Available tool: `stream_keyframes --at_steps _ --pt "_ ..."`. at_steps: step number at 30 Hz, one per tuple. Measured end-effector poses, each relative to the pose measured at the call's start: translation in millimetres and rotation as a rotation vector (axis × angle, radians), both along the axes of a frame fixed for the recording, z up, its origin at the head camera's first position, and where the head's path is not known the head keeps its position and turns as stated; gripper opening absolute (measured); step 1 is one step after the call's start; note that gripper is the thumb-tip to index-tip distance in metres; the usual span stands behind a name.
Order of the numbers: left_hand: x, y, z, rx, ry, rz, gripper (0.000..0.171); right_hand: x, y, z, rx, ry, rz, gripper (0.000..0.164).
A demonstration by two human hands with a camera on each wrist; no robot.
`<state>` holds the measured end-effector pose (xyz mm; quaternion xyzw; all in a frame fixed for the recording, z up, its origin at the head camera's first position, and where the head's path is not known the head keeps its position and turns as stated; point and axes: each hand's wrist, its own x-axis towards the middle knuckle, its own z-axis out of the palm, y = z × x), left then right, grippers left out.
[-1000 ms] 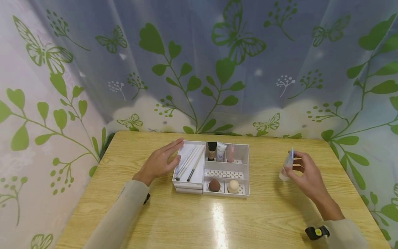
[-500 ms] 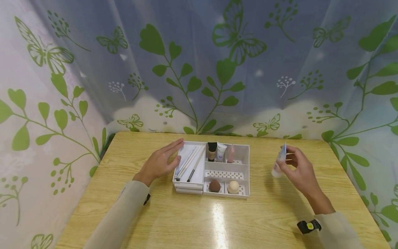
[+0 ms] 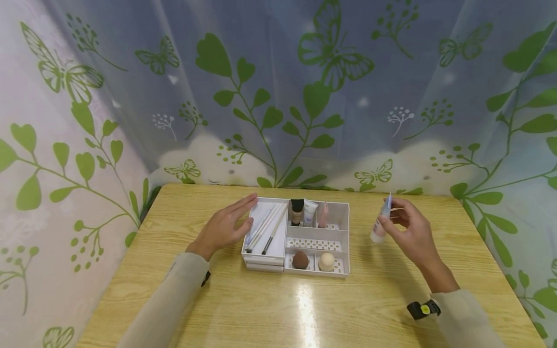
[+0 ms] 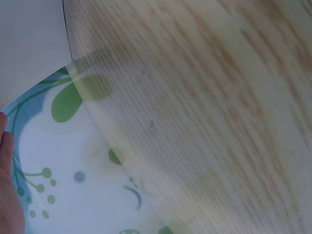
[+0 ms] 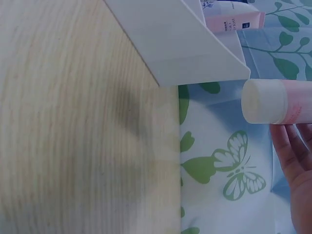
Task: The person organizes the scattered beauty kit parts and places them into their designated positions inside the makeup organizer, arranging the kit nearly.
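Note:
My right hand [image 3: 411, 229] pinches a squeeze tube [image 3: 381, 221] between thumb and fingers, right of the white organizer box [image 3: 344, 237]. The tube stands cap down, with its flat bluish end up. In the right wrist view its white cap [image 5: 263, 101] and pink body show, close to the box's wall [image 5: 195, 53]. My left hand [image 3: 222, 226] rests with straight fingers at the box's left edge, beside the tray of makeup brushes [image 3: 273, 233]. Only a sliver of that hand [image 4: 9, 190] appears in the left wrist view.
Within the box stand a black-capped bottle [image 3: 296, 212], a white tube [image 3: 309, 211] and a pink item [image 3: 323, 215] at the back. A brown sponge [image 3: 300, 259] and a cream sponge [image 3: 326, 261] sit in front compartments. A patterned curtain [image 3: 278, 96] hangs behind the wooden table [image 3: 243, 309].
My right hand has carried the tube leftward and slightly back, nearer to the box. My left hand and the box have stayed in place.

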<state>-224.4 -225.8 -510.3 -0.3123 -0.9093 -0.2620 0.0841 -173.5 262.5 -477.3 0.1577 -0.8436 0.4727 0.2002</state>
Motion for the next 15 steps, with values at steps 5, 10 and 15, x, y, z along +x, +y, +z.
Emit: stream_keyframes --at_steps 5,10,15 --pt "0.6 -0.3 0.9 0.004 -0.001 -0.001 0.058 -3.8 -8.6 4.7 -0.007 0.016 0.017 0.052" --pt "0.3 -0.4 0.2 0.002 0.0 0.0 0.058 -7.8 -16.8 8.8 -0.014 0.028 0.036 0.053" --pt "-0.1 -0.2 0.1 -0.001 0.0 -0.001 0.058 -10.8 -23.0 13.3 -0.025 0.026 0.054 0.053"
